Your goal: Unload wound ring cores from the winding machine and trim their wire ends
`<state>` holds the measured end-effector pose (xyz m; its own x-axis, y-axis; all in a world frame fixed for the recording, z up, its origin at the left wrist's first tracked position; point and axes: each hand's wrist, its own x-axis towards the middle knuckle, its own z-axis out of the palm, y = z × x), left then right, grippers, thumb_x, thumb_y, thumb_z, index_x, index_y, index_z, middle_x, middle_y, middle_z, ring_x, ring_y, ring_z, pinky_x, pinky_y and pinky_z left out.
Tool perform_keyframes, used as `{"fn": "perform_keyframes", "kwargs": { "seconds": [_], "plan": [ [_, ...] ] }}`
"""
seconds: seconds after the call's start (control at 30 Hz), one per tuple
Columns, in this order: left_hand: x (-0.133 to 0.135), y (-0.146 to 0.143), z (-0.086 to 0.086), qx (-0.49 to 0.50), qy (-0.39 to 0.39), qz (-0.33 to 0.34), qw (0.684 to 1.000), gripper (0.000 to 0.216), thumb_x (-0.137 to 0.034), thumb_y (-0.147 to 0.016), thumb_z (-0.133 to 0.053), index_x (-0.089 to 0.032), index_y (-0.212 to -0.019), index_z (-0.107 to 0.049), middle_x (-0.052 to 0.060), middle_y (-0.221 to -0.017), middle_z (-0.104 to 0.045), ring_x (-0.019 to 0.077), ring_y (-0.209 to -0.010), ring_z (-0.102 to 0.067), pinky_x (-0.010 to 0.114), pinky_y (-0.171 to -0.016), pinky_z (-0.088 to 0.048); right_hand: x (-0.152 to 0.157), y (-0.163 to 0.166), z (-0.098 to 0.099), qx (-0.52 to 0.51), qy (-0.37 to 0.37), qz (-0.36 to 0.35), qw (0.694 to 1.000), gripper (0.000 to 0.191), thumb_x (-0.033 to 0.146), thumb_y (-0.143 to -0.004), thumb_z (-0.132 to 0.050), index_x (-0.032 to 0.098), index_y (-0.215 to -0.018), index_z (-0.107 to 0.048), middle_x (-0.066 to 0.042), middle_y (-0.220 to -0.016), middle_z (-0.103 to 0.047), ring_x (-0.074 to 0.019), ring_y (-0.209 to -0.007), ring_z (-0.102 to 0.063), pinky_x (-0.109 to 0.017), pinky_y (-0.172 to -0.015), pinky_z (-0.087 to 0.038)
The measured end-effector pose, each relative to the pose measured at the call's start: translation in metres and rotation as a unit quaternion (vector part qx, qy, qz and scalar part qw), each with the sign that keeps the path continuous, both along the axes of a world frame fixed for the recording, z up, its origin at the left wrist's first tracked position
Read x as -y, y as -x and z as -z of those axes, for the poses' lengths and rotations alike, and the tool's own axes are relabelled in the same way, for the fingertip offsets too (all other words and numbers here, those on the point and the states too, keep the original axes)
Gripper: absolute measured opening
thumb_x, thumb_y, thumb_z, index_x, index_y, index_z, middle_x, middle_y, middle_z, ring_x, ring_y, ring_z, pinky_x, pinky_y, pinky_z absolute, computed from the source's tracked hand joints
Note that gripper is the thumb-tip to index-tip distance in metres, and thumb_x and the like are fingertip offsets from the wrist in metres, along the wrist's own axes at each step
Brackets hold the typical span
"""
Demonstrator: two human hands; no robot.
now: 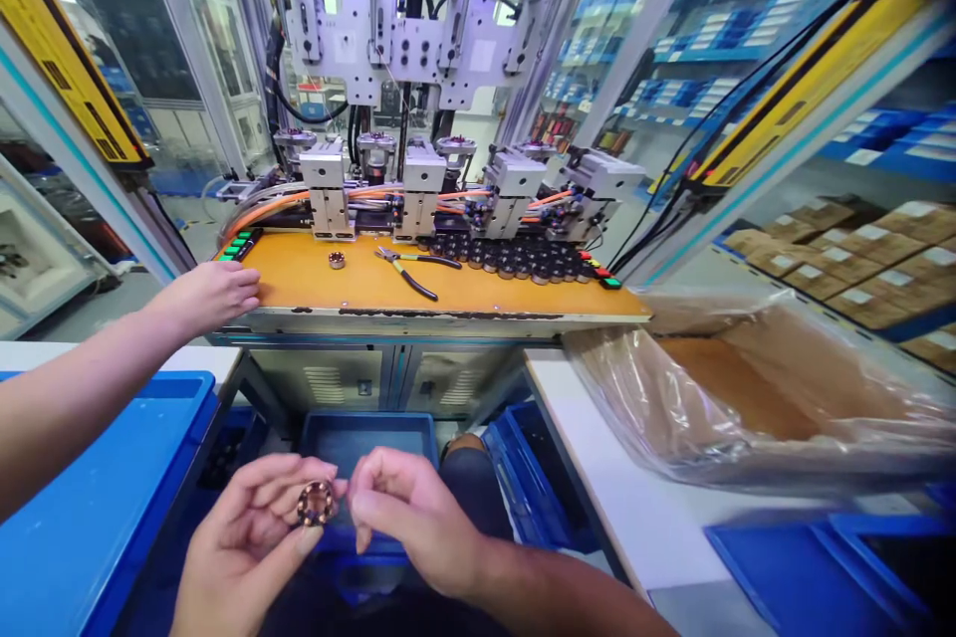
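Note:
My left hand (246,537) is low in the view, fingers curled round a small copper-wound ring, a stator (316,503), held between thumb and fingers. Just to its right, my right hand (414,518) is pinched shut, with its fingertips touching the stator's edge. Both hands hover above a dark blue bin (369,443) under the bench. A second stator (337,261) lies on the orange bench top (478,294), beside pliers (407,269) with black handles.
Another person's arm reaches in from the left, with its hand (205,294) resting at the bench's left edge near green buttons (237,246). A winding machine (418,70) stands behind. Rows of dark stators (515,259) sit at the back right. A plastic-lined carton (747,388) stands on the right.

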<state>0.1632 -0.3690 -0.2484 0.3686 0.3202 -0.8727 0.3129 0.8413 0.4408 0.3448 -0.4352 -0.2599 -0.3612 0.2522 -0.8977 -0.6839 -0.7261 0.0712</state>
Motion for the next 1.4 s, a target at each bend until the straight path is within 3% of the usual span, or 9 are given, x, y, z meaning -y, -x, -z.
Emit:
{"fn": "perform_keyframes", "kwargs": {
  "seconds": [0.1,0.2,0.4,0.6,0.73,0.93,1.07,1.27,1.4],
  "plan": [
    [-0.001,0.004,0.005,0.01,-0.005,0.006,1.0,0.024,-0.016,-0.087,-0.066,-0.031,-0.106,-0.066,0.003,-0.118,-0.067,0.0193,-0.099,-0.068,0.023,-0.084,-0.056,-0.014,-0.014,0.003,0.016,-0.023,-0.041,0.999,0.045,0.043,-0.074,-0.076,0.007,-0.085,-0.051,-0.003,-0.074,-0.055,-0.0058,-0.064,-0.051,-0.019,-0.063,-0.041],
    [0.003,0.007,0.007,0.005,-0.009,0.05,0.999,0.029,-0.024,-0.087,-0.067,-0.037,-0.113,-0.07,0.005,-0.122,-0.064,0.0214,-0.113,-0.063,0.024,-0.088,-0.053,-0.03,-0.023,0.006,0.006,-0.03,-0.066,0.997,0.039,0.028,-0.066,-0.081,0.006,-0.082,-0.053,-0.005,-0.074,-0.058,-0.007,-0.064,-0.052,-0.018,-0.06,-0.039],
    [0.018,0.019,0.006,0.041,0.112,-0.006,0.993,0.041,-0.029,-0.087,-0.067,-0.04,-0.127,-0.066,0.005,-0.141,-0.051,0.0241,-0.126,-0.055,0.025,-0.101,-0.046,-0.031,-0.016,0.007,0.007,-0.046,-0.138,0.989,0.023,0.029,-0.081,-0.059,0.007,-0.077,-0.054,-0.006,-0.072,-0.057,-0.0072,-0.063,-0.048,-0.02,-0.057,-0.037],
    [0.015,0.008,0.001,0.001,0.196,-0.077,0.978,0.037,-0.025,-0.083,-0.071,-0.041,-0.117,-0.07,0.004,-0.124,-0.063,0.0163,-0.099,-0.067,0.022,-0.086,-0.054,-0.021,-0.03,0.012,-0.063,-0.062,-0.167,0.982,0.025,0.031,-0.082,-0.06,0.007,-0.077,-0.054,-0.003,-0.068,-0.055,-0.0062,-0.059,-0.048,-0.018,-0.054,-0.037],
    [0.003,-0.011,-0.006,-0.082,0.262,-0.136,0.952,0.034,-0.036,-0.066,-0.085,-0.032,-0.099,-0.076,0.006,-0.107,-0.069,0.0162,-0.079,-0.067,0.023,-0.073,-0.056,-0.021,-0.057,0.025,-0.08,-0.173,-0.247,0.95,0.025,0.027,-0.078,-0.071,0.005,-0.08,-0.061,-0.005,-0.073,-0.058,-0.007,-0.064,-0.048,-0.019,-0.06,-0.039],
    [-0.004,-0.027,-0.012,-0.087,0.279,-0.119,0.949,0.033,-0.037,-0.062,-0.087,-0.031,-0.093,-0.078,0.008,-0.098,-0.07,0.017,-0.073,-0.067,0.023,-0.067,-0.056,-0.037,-0.056,0.041,0.061,-0.39,-0.169,0.903,0.035,0.029,-0.075,-0.079,0.001,-0.094,-0.066,-0.007,-0.086,-0.059,-0.0066,-0.07,-0.052,-0.019,-0.066,-0.046],
    [-0.006,-0.037,-0.024,-0.192,0.276,-0.168,0.927,0.045,-0.046,-0.047,-0.092,-0.027,-0.087,-0.078,0.007,-0.077,-0.068,0.0159,-0.066,-0.065,0.021,-0.065,-0.053,-0.042,-0.04,0.049,0.059,-0.478,-0.139,0.865,0.025,0.022,-0.085,-0.069,-0.003,-0.088,-0.067,-0.009,-0.084,-0.06,-0.0074,-0.076,-0.054,-0.019,-0.07,-0.046],
    [-0.009,-0.043,-0.032,-0.157,0.267,-0.17,0.936,0.045,-0.044,-0.049,-0.092,-0.024,-0.087,-0.078,0.005,-0.062,-0.061,0.0117,-0.061,-0.061,0.018,-0.065,-0.05,-0.044,-0.029,0.047,0.039,-0.465,-0.159,0.87,0.028,0.027,-0.089,-0.065,0.0,-0.085,-0.066,-0.008,-0.083,-0.059,-0.0065,-0.071,-0.054,-0.018,-0.066,-0.046],
    [-0.011,-0.048,-0.031,-0.197,0.216,-0.155,0.944,0.041,-0.041,-0.047,-0.092,-0.024,-0.082,-0.078,0.004,-0.075,-0.066,0.0087,-0.067,-0.062,0.012,-0.069,-0.049,-0.041,-0.027,0.037,0.072,-0.34,-0.192,0.918,0.025,0.027,-0.084,-0.066,0.003,-0.077,-0.062,-0.007,-0.077,-0.058,-0.0071,-0.065,-0.051,-0.019,-0.06,-0.044]
  ]
}}
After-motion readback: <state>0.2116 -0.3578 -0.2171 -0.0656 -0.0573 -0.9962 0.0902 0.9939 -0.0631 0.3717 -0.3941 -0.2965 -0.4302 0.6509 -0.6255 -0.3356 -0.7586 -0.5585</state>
